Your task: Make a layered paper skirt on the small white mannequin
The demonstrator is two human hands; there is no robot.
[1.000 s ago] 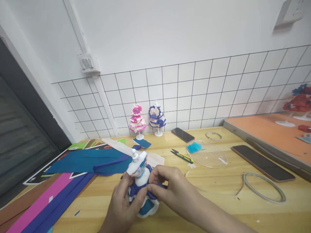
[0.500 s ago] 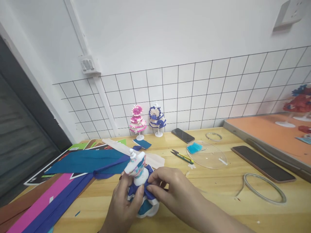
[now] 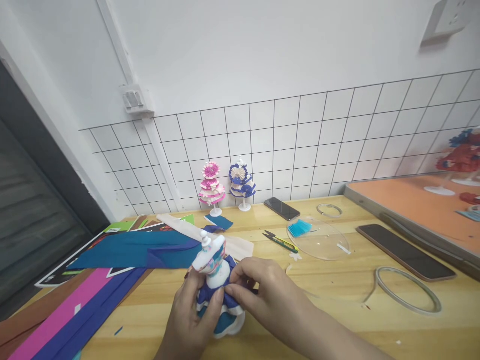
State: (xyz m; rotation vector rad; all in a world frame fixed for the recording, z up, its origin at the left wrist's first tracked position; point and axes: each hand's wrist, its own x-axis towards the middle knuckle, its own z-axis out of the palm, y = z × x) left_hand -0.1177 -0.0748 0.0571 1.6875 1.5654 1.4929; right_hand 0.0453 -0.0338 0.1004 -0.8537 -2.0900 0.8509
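A small white dress form (image 3: pixel 217 275) with a knob on top and a multicoloured bodice tilts slightly left in front of me. Its skirt has a dark blue ruffled strip (image 3: pixel 231 302) with white edging at the waist, above a teal layer (image 3: pixel 225 322) with a white hem. My left hand (image 3: pixel 190 312) wraps around the form's left side, thumb pressed on the front of the waist. At the right of the waist, my right hand (image 3: pixel 262 287) pinches the dark blue strip between thumb and fingers. The fingertips partly hide it.
Teal (image 3: pixel 116 250), magenta and blue paper strips lie at the left. Yellow-handled snips (image 3: pixel 281 242) and a clear round plate (image 3: pixel 318 250) with pleated blue paper are beyond my right hand. Two phones, wire coils and two decorated dress forms (image 3: pixel 212 190) stand or lie farther back.
The dress form has shifted slightly, and the dark blue strip lies closer around its waist. The loose strip end right of my right fingers shows less. Both hands keep their grip.
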